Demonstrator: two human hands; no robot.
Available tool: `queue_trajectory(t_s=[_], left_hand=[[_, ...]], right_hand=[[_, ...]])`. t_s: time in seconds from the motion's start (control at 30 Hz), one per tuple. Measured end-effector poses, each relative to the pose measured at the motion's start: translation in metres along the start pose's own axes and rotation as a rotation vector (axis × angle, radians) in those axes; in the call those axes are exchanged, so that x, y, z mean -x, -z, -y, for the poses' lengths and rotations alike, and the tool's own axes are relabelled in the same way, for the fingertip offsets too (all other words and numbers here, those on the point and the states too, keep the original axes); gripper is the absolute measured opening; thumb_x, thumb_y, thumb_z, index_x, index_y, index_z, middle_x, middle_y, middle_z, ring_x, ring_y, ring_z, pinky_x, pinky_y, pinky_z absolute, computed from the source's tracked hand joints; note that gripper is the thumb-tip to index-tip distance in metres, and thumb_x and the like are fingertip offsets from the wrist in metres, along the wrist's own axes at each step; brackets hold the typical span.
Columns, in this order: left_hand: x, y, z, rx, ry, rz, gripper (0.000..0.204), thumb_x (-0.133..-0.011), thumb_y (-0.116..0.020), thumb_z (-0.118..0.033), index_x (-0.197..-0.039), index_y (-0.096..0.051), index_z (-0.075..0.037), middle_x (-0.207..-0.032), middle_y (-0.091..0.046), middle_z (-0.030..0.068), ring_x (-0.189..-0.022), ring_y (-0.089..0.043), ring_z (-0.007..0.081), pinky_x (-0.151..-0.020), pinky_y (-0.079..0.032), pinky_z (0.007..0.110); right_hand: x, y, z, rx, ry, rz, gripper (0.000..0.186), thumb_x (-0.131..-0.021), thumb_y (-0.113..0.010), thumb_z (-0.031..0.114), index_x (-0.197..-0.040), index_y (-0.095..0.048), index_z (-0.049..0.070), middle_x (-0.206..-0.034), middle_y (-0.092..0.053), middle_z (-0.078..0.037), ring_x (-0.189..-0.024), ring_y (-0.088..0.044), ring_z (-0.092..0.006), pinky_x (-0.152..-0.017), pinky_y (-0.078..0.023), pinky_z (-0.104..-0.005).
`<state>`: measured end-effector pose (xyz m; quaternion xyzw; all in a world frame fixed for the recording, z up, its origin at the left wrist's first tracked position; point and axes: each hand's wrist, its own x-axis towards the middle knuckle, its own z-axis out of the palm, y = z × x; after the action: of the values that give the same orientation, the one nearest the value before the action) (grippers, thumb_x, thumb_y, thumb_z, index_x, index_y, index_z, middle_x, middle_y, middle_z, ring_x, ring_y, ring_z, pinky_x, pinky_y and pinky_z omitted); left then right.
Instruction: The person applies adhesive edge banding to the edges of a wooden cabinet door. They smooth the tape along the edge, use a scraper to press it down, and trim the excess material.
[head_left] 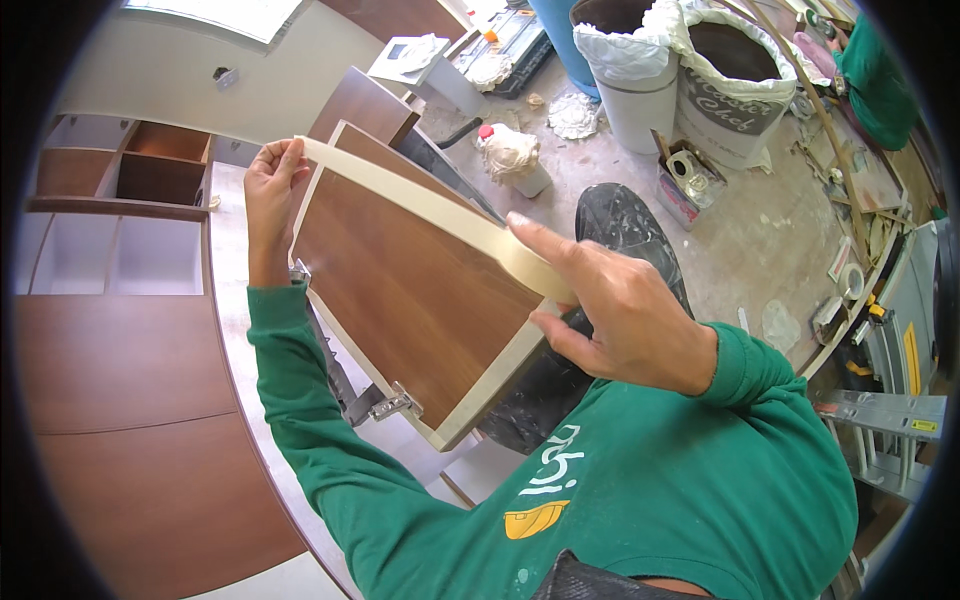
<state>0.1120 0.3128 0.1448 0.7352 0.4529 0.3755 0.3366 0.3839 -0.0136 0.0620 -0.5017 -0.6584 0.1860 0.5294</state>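
A brown cabinet door (pixel 410 275) with pale tape-like strips along its borders lies tilted across my lap. Metal hinges (pixel 396 402) stick out from its left side. My left hand (pixel 270 190), at the door's far left corner, pinches the end of a cream masking tape strip (pixel 400 192). The strip runs taut along the door's far right edge to the roll. My right hand (pixel 630 320) grips that roll of masking tape (pixel 530 270) at the near right corner, index finger stretched along it. Part of the roll is hidden behind the fingers.
Brown cabinets (pixel 130 370) stand on the left. On the dusty floor are a small bucket topped with a cream-coloured mass (pixel 510 160), a white bin (pixel 630 100) and an open sack (pixel 735 110). A stepladder (pixel 880 412) lies at right. Another person's green sleeve (pixel 880 80) shows far right.
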Motion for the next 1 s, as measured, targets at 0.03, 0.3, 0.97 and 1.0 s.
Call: queue_trajectory(t_s=[0.03,0.3,0.97,1.0], left_hand=[[-0.012,-0.003,0.009,-0.007,0.017,-0.009,0.018,-0.096,-0.069,-0.024,-0.104,-0.067,-0.008,-0.092,-0.067,-0.0023,-0.082,-0.061,0.0055,-0.073,-0.049,0.021],[-0.067,-0.005,0.074,-0.210,-0.117,0.001,0.017,-0.095,-0.071,-0.022,-0.098,-0.068,-0.005,-0.085,-0.064,-0.0018,-0.076,-0.055,0.0047,-0.068,-0.046,0.022],[-0.090,-0.042,0.128,-0.229,-0.012,-0.214,0.017,-0.086,-0.079,-0.016,-0.090,-0.072,-0.001,-0.080,-0.069,0.0028,-0.073,-0.061,0.0095,-0.069,-0.049,0.025],[-0.090,-0.041,0.129,-0.231,-0.019,-0.219,0.017,-0.086,-0.079,-0.016,-0.090,-0.072,-0.001,-0.080,-0.070,0.0031,-0.073,-0.061,0.0096,-0.069,-0.050,0.025]], right_hand=[[0.003,0.002,0.003,0.037,-0.016,0.024,0.058,-0.081,-0.075,0.009,-0.134,-0.054,0.005,-0.090,-0.065,-0.010,-0.079,-0.065,-0.0271,-0.078,-0.055,-0.0375],[0.004,0.021,0.015,0.280,0.064,0.207,0.052,-0.080,-0.073,0.009,-0.131,-0.058,0.004,-0.092,-0.067,-0.009,-0.078,-0.064,-0.0257,-0.063,-0.053,-0.0357],[-0.035,-0.015,-0.001,0.185,0.066,0.338,0.042,-0.085,-0.064,0.008,-0.124,-0.056,-0.004,-0.083,-0.066,-0.011,-0.078,-0.068,-0.0283,-0.066,-0.055,-0.0379],[-0.035,-0.014,-0.001,0.181,0.064,0.342,0.042,-0.084,-0.064,0.008,-0.124,-0.057,-0.004,-0.084,-0.066,-0.011,-0.079,-0.068,-0.0283,-0.067,-0.055,-0.0379]])
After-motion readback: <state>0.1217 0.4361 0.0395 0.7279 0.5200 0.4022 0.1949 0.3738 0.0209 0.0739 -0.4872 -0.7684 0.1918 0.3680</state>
